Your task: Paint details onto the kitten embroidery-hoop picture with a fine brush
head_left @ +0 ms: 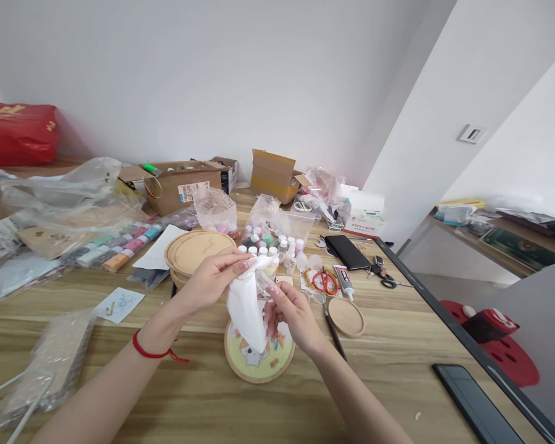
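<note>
While pinching white bag (246, 307) at top w/ L hand (216, 279), lets it hang below grip, over round pic disc (269, 362); holds clear item (264, 284) alongside w/ R hand (295, 312).

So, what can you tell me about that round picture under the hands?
The round picture has a pale, wood-looking rim around a yellow-green face. The design looks cartoonish, with a grey-and-white figure near the middle and orange shapes to the right. It lies flat, face up, on the wood-grain tabletop. Part of it is hidden behind the white bag in the left hand and behind the right hand; whether either touches it, I can't tell.
</note>
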Motion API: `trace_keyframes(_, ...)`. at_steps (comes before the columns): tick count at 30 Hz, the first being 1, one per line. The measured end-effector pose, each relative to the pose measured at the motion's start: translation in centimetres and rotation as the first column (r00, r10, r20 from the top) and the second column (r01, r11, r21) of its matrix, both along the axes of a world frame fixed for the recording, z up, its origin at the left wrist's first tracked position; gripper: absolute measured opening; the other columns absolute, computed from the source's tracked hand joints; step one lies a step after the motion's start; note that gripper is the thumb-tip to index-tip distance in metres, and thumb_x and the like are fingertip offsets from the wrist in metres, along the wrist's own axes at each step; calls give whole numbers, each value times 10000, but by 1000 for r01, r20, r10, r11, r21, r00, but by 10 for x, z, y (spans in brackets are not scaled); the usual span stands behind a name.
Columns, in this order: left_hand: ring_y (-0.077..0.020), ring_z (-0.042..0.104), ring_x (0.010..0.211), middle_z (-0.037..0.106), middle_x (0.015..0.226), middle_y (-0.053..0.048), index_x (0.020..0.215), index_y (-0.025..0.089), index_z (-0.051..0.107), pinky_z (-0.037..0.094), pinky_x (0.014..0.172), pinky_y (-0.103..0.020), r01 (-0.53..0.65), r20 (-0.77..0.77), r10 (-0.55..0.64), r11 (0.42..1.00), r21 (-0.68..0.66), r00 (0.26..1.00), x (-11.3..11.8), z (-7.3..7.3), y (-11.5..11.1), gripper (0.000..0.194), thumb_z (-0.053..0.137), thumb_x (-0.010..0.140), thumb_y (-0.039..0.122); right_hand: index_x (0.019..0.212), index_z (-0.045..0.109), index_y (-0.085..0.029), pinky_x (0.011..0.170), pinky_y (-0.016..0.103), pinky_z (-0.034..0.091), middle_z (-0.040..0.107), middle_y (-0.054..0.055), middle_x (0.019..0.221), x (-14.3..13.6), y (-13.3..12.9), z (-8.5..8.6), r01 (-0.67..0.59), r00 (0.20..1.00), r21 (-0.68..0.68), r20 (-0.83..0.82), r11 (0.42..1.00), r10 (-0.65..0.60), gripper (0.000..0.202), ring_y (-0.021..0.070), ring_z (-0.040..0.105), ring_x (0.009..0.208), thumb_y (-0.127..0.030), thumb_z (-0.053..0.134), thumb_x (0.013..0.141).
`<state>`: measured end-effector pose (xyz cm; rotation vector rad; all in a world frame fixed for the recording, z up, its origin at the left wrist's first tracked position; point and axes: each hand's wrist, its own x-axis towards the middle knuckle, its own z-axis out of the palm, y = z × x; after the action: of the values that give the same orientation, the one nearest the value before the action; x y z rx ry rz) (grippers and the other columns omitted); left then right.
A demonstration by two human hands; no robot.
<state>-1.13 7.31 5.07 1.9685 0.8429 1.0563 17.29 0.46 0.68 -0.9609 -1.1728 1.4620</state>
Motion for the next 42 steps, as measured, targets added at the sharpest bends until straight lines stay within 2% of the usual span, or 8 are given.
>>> trace_keyframes(11,-176,558,798,621,861,-55,809,158,720,465,719,-278,-52,82,51,999,9,995,11,-8,-7,368,542,915,462,481,468,-233,351,244,289,358,-60,363,-4,-3,1,-95,987,-83,-136,992,84,594,96,398,312,-720,537,814)
trace_keyframes(17,-197,586,848,673,945,-70,962,164,735,472,748,-290,-117,67,119,993,-30,991,15,-13,-6,388,507,928,475,764,697,-172,520,273,499,670,35,673,9,4,4,-60,996,-15,-71,998,59,494,146,617,572,-665,656,763)
trace_keyframes(21,-210,604,855,702,950,-72,959,168,743,476,744,-294,-140,28,140,990,0,990,12,-8,-5,391,532,899,491,707,705,-144,606,283,515,685,40,684,20,6,11,-49,995,18,85,999,48,441,132,625,592,-578,685,787)
trace_keyframes(24,-207,599,796,696,855,-56,821,174,729,476,711,-293,-245,25,245,970,0,969,4,-4,-1,402,544,874,527,659,690,-141,594,278,505,677,34,618,28,6,14,-7,993,-5,116,1000,8,426,127,616,552,-549,710,779)
trace_keyframes(27,-197,572,727,668,766,-39,734,179,695,454,625,-280,-390,62,392,920,-52,918,-9,-3,9,440,561,844,583,777,694,-164,617,297,533,699,26,634,36,7,17,42,998,-53,-37,998,-44,368,160,662,601,-528,746,756)
trace_keyframes(32,-158,523,629,655,752,-20,897,176,714,401,537,-255,-457,233,515,850,-261,825,-34,-6,29,469,648,768,623,849,699,-169,694,341,575,761,99,869,58,12,24,171,968,-27,-181,985,-173,374,227,726,801,-524,763,749)
trace_keyframes(38,-196,596,778,714,903,-46,930,177,728,429,645,-267,-594,156,626,777,-208,764,-54,-15,49,397,619,819,543,943,708,-196,800,356,574,757,103,996,93,23,20,404,881,84,-303,911,-363,404,230,722,909,-553,750,757)
trace_keyframes(42,-239,642,854,742,948,-61,960,174,733,468,706,-288,-658,25,662,748,-87,749,-56,-28,59,396,593,819,517,1033,700,-227,899,346,564,743,85,1075,99,27,13,419,862,63,-343,906,-375,411,210,692,1037,-558,713,790)
